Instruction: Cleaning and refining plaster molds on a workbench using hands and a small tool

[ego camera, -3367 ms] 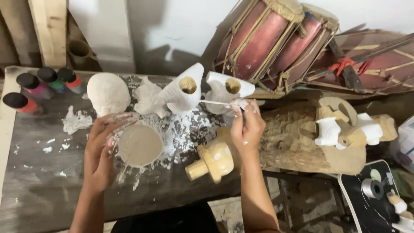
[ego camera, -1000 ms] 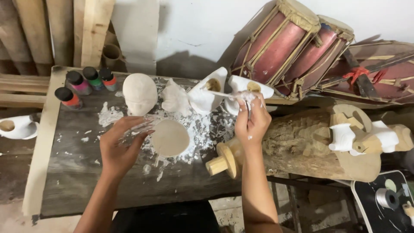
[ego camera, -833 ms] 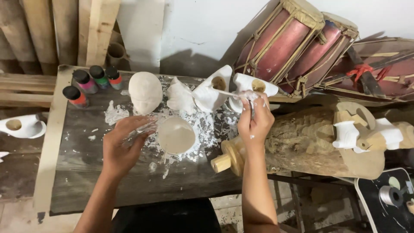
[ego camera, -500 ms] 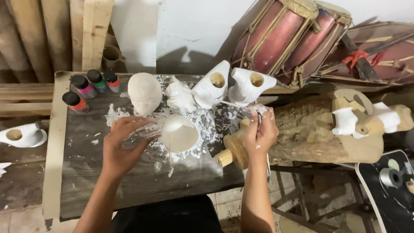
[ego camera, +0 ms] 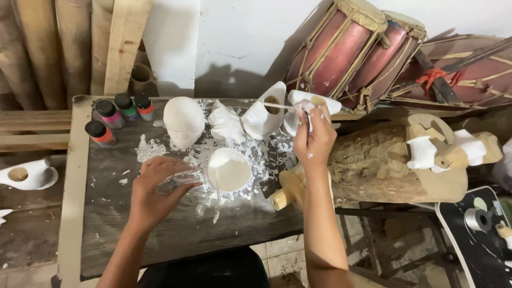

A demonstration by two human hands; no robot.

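On the worn table [ego camera: 106, 224], right fingers [ego camera: 320, 114] pinch a thin brush [ego camera: 282, 105] whose tip reaches a white carving [ego camera: 264, 117]. Left hand [ego camera: 154, 189] lies with fingers spread, loose, just beside a bowl of white paint [ego camera: 229, 169]. Paint bottles [ego camera: 114, 114] stand far left.

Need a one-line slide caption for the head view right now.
Left hand steadies a white paint cup on the table while the right hand holds a brush over white figures.
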